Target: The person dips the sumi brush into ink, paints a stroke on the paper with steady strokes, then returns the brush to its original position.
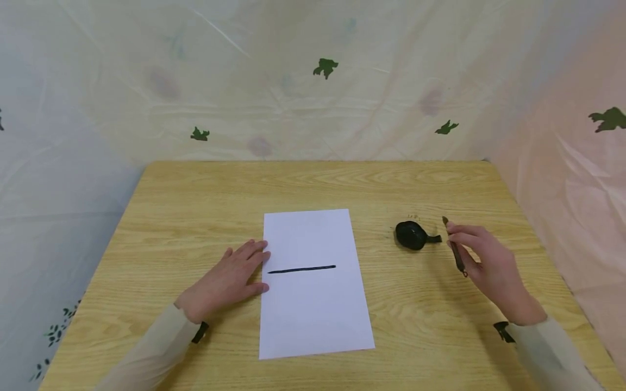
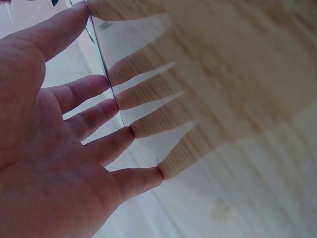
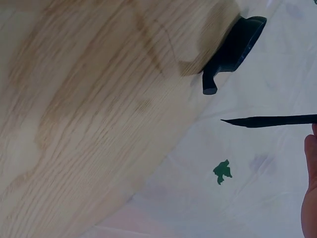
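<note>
A white sheet of paper [image 1: 313, 315] lies on the table, with a black horizontal ink stroke [image 1: 302, 269] across its middle. At the sheet's left edge rests my left hand [image 1: 227, 282], fingers spread and fingertips on the paper's margin; the left wrist view shows its palm side [image 2: 54, 153]. My right hand [image 1: 494, 269] pinches a dark writing brush [image 1: 457, 252] with a small loop at its near end. In the right wrist view the brush [image 3: 277, 120] points its tapered tip into the air, apart from the black ink dish [image 3: 237, 47].
The black ink dish [image 1: 411, 235] sits right of the paper, its short handle toward my right hand. Small dark specks mark the wood around it. The wooden table [image 1: 195, 201] is enclosed by pale draped sheets [image 1: 274, 87] with green bird shapes.
</note>
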